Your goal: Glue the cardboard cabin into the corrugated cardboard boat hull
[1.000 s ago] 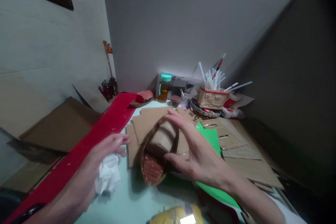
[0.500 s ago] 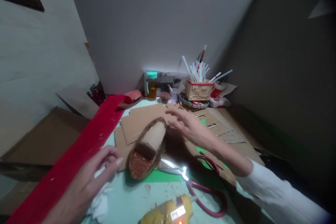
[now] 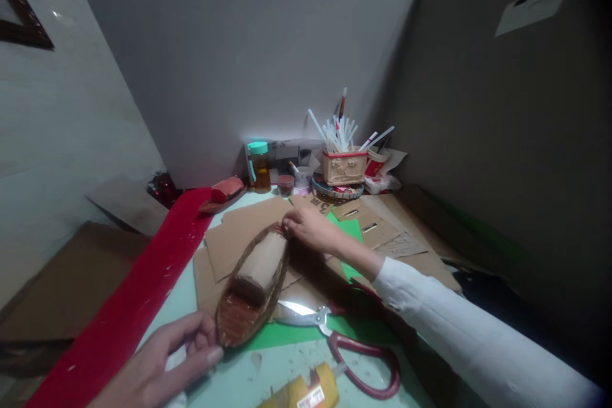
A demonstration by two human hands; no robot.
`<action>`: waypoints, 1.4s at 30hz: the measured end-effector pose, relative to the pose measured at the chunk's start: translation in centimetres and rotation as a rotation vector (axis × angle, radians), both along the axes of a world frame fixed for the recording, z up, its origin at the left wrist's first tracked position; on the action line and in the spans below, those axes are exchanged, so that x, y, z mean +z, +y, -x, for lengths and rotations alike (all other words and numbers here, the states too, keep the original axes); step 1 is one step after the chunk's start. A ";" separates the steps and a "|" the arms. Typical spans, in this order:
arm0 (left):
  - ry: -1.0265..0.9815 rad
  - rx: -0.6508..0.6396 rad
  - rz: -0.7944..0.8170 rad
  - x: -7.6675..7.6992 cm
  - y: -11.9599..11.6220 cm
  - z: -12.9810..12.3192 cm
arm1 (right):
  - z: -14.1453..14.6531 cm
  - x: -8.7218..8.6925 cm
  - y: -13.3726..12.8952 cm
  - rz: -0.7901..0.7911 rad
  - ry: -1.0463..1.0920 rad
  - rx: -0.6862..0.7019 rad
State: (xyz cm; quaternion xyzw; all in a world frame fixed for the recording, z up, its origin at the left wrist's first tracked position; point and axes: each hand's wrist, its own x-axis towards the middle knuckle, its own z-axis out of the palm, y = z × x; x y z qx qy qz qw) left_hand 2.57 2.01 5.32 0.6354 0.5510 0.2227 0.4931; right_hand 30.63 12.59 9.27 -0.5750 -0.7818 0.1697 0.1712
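A small brown model boat (image 3: pixel 241 315) with a pale rounded cover over its middle sits at an angle on sheets of cardboard. At its far tip, my right hand (image 3: pixel 308 227) has its fingers closed on the edge. My left hand (image 3: pixel 184 350) is by the near tip, fingers loosely curled and thumb apart; whether it touches the hull I cannot tell. Some white crumpled tissue (image 3: pixel 176 358) shows behind that hand. Right of the boat lie scissors (image 3: pixel 321 319) with dark red handles, blades apart. A yellow glue gun (image 3: pixel 306 390) is at the bottom edge.
A red strip (image 3: pixel 157 261) runs down the left side, with a second reddish boat (image 3: pixel 227 189) at its far end. Along the back stand a teal-lidded bottle (image 3: pixel 261 172) and a box of white sticks (image 3: pixel 345 167). Cardboard pieces (image 3: pixel 396 236) cover the right.
My right hand has come down from above the boat and closed on its far tip. The left hand is now closer to the near tip. The view has shifted slightly.
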 end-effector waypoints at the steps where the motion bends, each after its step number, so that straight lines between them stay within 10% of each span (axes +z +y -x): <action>1: -0.002 -0.010 -0.011 0.1 0.1 -0.2 | 0.0 -0.1 0.0 0.000 0.004 -0.001; 20: 0.362 -0.032 -0.140 1.4 -0.5 -1.5 | 0.3 -1.1 0.6 -0.050 0.046 0.063; 42: -0.018 0.145 -0.192 -0.6 2.7 0.7 | -4.3 0.3 -6.6 0.192 0.570 -0.087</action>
